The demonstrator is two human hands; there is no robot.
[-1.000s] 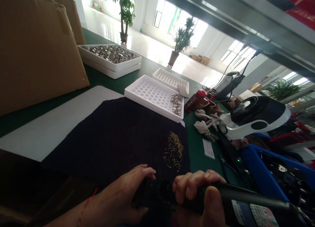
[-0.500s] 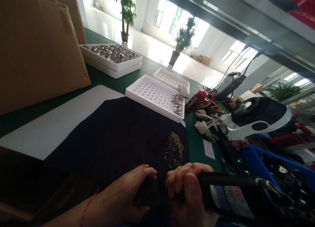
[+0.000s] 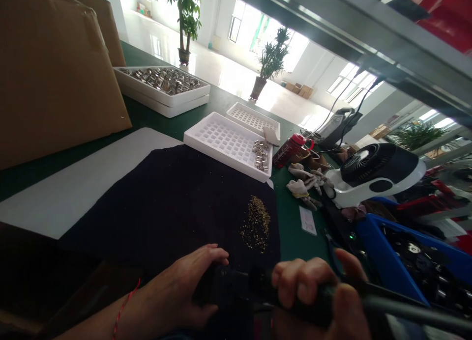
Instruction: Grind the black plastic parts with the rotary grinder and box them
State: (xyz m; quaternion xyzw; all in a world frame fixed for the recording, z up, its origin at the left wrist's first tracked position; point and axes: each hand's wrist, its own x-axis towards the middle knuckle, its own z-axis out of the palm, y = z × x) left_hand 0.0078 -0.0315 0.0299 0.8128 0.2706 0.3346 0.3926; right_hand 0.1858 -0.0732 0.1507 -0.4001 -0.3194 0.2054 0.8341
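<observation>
My right hand [image 3: 317, 293] is wrapped round a black electric screwdriver [image 3: 401, 303] that lies nearly level, its front end towards the left. My left hand [image 3: 191, 283], a red cord on its wrist, curves round a black part [image 3: 230, 283], thumb below and fingers above. The part's outline is hard to make out against the dark cloth [image 3: 177, 197]. The screwdriver's front end is at the part's right side; whether they touch I cannot tell. Just beyond my hands, a heap of tiny brass-coloured screws [image 3: 260, 217] is spread on the cloth.
A white grid tray [image 3: 221, 141] carries metal cylinders at its right end. Stacked white trays [image 3: 173, 101] hold many more. Cardboard boxes [image 3: 55, 79] stand left. To the right are a red bottle [image 3: 289, 151], gloves [image 3: 304, 185], a fan [image 3: 379, 175] and a blue bin [image 3: 376, 227] of black parts.
My right hand and the screwdriver have moved right and turned, the labelled side swinging downward. My left hand has shifted slightly left, and more of the black part shows.
</observation>
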